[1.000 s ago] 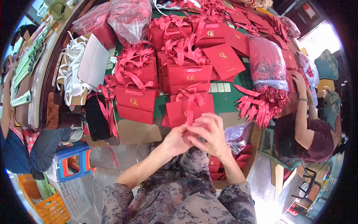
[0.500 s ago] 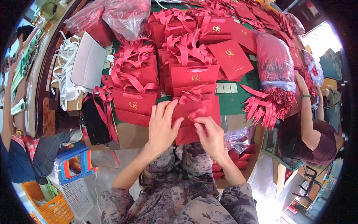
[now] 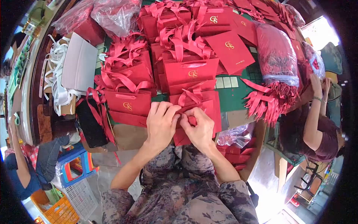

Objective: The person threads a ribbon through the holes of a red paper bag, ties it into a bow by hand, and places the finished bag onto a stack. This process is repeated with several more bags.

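Red paper bag [image 3: 181,138], head view: I have it at the near table edge, partly hidden under both hands. Left hand [image 3: 160,121] has its fingers curled, thumb and fingertips together near the bag's upper part; can't tell exactly what they pinch. Right hand [image 3: 199,127] is pinching red ribbon [image 3: 192,120], thumb against curled fingers. Fingertips of both hands nearly meet.

Just beyond, I see upright ribbon-handled bags [image 3: 192,76] with a gold logo in rows on a green mat [image 3: 231,101]. To their left: white card box [image 3: 79,61], white ribbons [image 3: 58,74], black item [image 3: 91,125] with red ribbon over it. To their right: plastic-wrapped red bundle [image 3: 276,56], ribbon ends spilling out. Far right, a co-worker [image 3: 322,136] reaches toward the table.
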Demonstrator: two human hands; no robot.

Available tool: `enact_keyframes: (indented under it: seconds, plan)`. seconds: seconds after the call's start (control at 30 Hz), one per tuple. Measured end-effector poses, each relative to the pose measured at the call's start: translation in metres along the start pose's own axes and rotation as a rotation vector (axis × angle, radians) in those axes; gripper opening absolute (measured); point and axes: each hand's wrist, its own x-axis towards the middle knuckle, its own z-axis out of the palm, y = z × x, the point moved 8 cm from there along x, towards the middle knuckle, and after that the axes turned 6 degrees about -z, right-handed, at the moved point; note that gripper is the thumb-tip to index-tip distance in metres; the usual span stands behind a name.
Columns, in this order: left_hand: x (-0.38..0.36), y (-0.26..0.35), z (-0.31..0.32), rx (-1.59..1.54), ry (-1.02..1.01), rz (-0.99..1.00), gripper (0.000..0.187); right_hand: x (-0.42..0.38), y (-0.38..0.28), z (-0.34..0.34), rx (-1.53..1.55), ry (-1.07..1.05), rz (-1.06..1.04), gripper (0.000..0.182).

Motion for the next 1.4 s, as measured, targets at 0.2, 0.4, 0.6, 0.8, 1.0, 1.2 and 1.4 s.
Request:
enact_keyframes:
  seconds: [0.2,0.4,0.6,0.8,1.0,1.2,1.4]
  plan:
    - [0.007,-0.002,-0.001,-0.052,-0.032,-0.017,0.017,-0.002,0.006,0.004,0.008,-0.015,0.098,0.014]
    - [0.008,-0.002,0.004,-0.038,-0.057,-0.032,0.011,-0.002,0.008,0.004,0.031,-0.001,0.146,0.014]
    - [0.009,-0.002,0.008,-0.005,-0.104,-0.054,0.006,-0.002,0.006,0.004,0.035,0.049,0.143,0.011]
    - [0.009,-0.01,0.012,-0.034,-0.146,-0.122,0.007,-0.006,0.008,0.005,0.024,0.044,0.143,0.013]
    - [0.007,-0.009,0.014,-0.099,-0.158,-0.133,0.008,-0.007,0.009,0.003,0.027,0.031,0.138,0.014]
    - [0.003,-0.009,0.017,-0.196,-0.167,-0.213,0.01,-0.01,0.003,0.008,-0.096,0.068,0.04,0.015]
    - [0.007,-0.012,0.013,-0.287,-0.243,-0.223,0.014,-0.002,-0.008,-0.01,-0.123,0.0,-0.069,0.016]
